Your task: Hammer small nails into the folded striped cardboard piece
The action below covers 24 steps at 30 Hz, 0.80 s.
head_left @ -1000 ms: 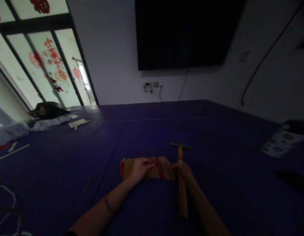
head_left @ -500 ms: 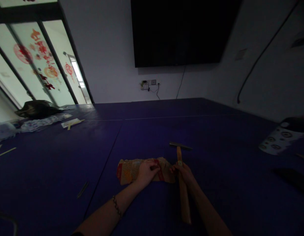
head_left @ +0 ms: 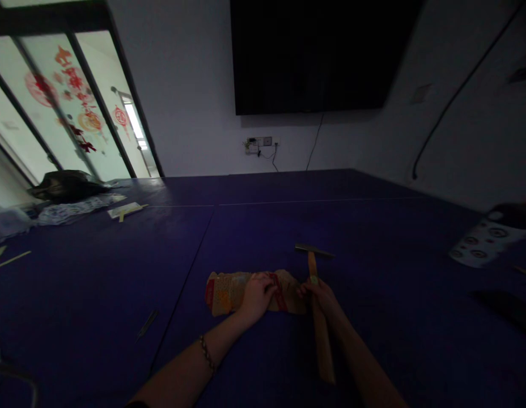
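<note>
The table (head_left: 373, 328) bore a brown-and-red packet (head_left: 233, 286), with a hammer (head_left: 325, 345) beside its right end. The left hand (head_left: 257, 294) rested half curled on the packet, its grip unclear; the right hand (head_left: 323, 297) was closed around the handle. Good practice called for steady packet pressure, fingers clear of the hammer.

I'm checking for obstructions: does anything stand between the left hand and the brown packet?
Nothing visible does: the left hand lies over the brown packet. The hammer in the right hand is beside the packet's right end.
</note>
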Tool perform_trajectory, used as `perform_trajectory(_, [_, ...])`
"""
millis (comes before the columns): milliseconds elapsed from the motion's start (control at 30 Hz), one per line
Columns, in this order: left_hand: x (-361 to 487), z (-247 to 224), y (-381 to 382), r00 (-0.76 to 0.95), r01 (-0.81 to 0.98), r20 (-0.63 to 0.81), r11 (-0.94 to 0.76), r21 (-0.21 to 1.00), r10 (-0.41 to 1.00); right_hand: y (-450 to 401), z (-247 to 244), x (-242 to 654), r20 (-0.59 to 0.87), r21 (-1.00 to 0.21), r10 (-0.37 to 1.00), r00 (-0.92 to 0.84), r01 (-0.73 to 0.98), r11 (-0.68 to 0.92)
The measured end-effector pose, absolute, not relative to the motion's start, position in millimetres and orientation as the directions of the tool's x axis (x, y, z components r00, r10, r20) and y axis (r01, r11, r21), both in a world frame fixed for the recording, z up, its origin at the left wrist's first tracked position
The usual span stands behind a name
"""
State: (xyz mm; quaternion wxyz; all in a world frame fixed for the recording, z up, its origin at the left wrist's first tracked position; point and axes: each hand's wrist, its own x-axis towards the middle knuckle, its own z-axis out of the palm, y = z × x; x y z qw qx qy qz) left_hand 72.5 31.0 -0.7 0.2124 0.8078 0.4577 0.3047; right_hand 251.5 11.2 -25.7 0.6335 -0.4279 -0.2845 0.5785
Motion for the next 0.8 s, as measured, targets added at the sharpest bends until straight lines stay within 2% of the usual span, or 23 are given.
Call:
perform_trajectory(233, [72.6, -2.7, 30.0, 0.431, 0.614, 0.313, -0.529, 0.585, 0.846, 11.8, -26.6, 250.7, -0.136, -0.864, 0.977, 0.167, -0.502, -0.035])
perform_trajectory(800, [68.9, 0.1, 29.9, 0.452, 0.55, 0.301, -0.528, 0.648, 0.84, 15.6, -26.3, 252.1, -0.135, -0.878, 0.981, 0.137, -0.475, -0.054])
